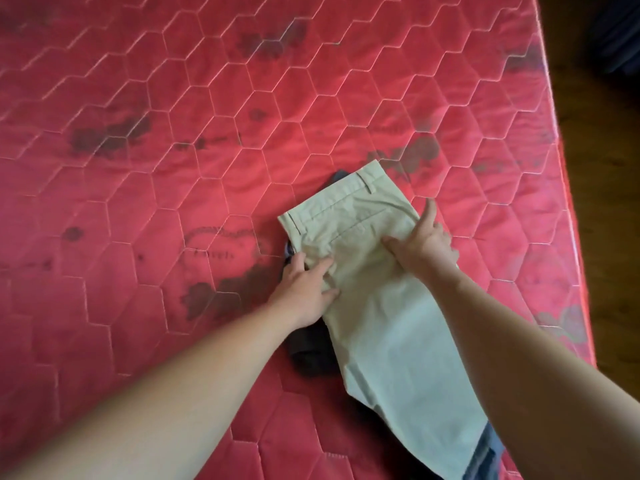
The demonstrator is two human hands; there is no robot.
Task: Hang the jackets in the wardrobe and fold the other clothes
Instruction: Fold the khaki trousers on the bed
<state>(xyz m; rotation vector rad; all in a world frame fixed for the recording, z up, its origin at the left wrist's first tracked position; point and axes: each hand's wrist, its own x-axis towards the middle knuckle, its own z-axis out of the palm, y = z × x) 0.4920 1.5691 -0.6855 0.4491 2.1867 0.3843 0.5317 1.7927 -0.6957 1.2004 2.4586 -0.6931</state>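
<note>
Covering most of the view is a red mattress (pixel 145 174), quilted in a pattern of pale hexagon stitching and marked by dark blotches scattered across its top. Its right edge runs down the picture, and beyond it lies a dark wooden floor (pixel 602 140), with something dark blue and unclear in the far upper corner. Near the mattress's right side lie the beige trousers (pixel 391 317), folded lengthwise, waistband and belt loops pointing away from the person, legs running back toward the near edge. They rest partly on top of a dark garment (pixel 310 358), which shows at their left side and peeks out past the waistband. A strip of blue fabric (pixel 485 452) shows beneath the leg ends at the bottom. The left hand (pixel 304 285) rests on the trousers' left edge just below the waistband, fingers spread over slightly bunched cloth. The right hand (pixel 426 244) lies flat on the right side, fingers splayed, forefinger pointing away. Each hand's grip is open, pressing rather than holding the fabric.
</note>
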